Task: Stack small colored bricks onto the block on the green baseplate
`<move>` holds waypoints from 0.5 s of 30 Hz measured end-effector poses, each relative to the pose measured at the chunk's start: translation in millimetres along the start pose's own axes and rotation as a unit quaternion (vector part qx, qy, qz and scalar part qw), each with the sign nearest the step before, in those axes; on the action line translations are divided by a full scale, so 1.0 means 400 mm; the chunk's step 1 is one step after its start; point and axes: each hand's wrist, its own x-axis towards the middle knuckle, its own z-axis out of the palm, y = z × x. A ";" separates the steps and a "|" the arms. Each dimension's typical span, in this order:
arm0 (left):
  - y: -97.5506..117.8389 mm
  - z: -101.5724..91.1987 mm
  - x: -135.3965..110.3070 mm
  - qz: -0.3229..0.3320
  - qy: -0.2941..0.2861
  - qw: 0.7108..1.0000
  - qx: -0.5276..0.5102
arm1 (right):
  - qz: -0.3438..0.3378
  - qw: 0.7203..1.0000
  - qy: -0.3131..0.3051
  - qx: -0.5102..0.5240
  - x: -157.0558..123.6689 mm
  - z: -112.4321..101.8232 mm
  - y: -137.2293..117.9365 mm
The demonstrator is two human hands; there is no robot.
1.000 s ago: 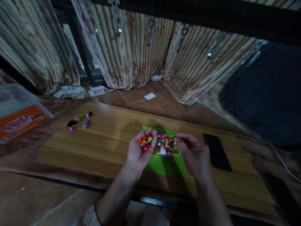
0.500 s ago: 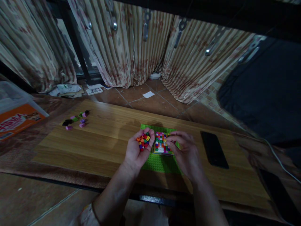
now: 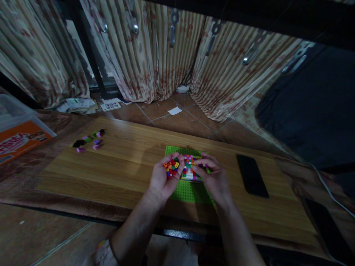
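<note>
My left hand (image 3: 161, 181) is cupped palm up around a heap of small colourful toy bricks (image 3: 171, 168), red, orange, yellow, green and blue. Just right of it, a block built of many multicoloured bricks (image 3: 189, 170) sits on a green studded baseplate (image 3: 186, 192). Over the right side of that block, my right hand (image 3: 215, 177) has thumb and forefinger pinched together, the tips at its top. Whatever lies between those fingertips is too small to make out. The right fingers hide part of the block.
Black, green, pink and purple pieces (image 3: 88, 140) lie at the left of the wooden tabletop (image 3: 122, 166). A black phone (image 3: 252, 175) rests on the right. Beyond the left end stands a clear box with an orange label (image 3: 23, 142). Another dark flat object (image 3: 327, 225) lies at lower right.
My right hand has moved left and lower over the brick block, its fingertips now closer to the middle. My left hand has shifted slightly right, still holding the loose bricks.
</note>
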 end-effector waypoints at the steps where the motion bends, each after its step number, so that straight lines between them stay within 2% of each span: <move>1: -0.002 0.000 0.000 -0.001 0.002 1.000 0.002 | 0.014 1.000 0.000 0.017 0.001 0.002 0.000; 6: -0.006 0.000 -0.001 0.006 0.009 1.000 0.005 | 0.066 0.997 -0.003 0.048 0.003 0.007 0.000; 15: -0.007 0.000 -0.002 0.014 0.014 1.000 0.005 | 0.051 0.998 -0.005 0.030 0.002 0.009 0.000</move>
